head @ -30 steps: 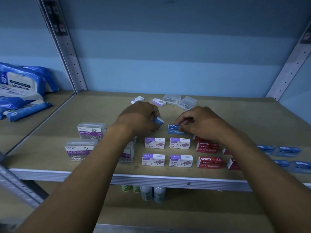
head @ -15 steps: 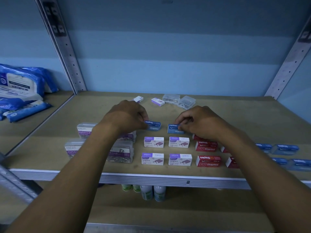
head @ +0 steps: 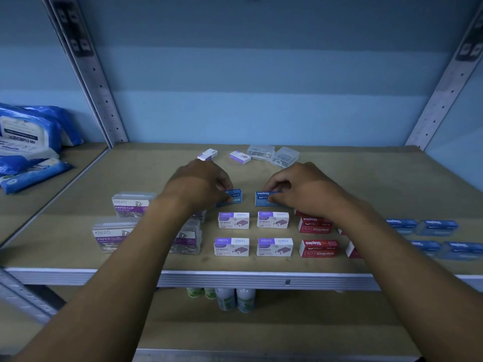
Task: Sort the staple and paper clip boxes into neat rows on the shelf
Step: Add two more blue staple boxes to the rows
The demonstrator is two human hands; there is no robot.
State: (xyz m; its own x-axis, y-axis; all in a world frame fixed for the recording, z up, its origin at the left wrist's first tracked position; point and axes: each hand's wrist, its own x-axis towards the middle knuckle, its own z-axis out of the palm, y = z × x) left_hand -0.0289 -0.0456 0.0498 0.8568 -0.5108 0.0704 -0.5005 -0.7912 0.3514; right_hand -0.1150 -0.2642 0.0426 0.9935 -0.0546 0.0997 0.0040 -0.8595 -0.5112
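My left hand (head: 198,184) pinches a blue staples box (head: 234,196) that lies flat on the shelf (head: 392,184). My right hand (head: 300,189) grips a second blue staples box (head: 262,198) just to its right. In front of them lie two rows of white-and-purple staple boxes (head: 233,220) and red staples boxes (head: 317,248). Clear paper clip boxes (head: 129,205) with purple labels stand to the left, partly behind my left forearm. More blue boxes (head: 436,227) lie at the right.
At the back of the shelf lie two small purple-and-white boxes (head: 240,156) and two clear plastic cases (head: 273,155). Blue wipe packs (head: 28,131) fill the neighbouring shelf on the left. White bottles (head: 235,299) stand on the shelf below. Metal uprights flank both sides.
My left hand has lowered its blue box from a raised tilt to flat on the shelf, in line with the box under my right hand. My right hand has barely moved.
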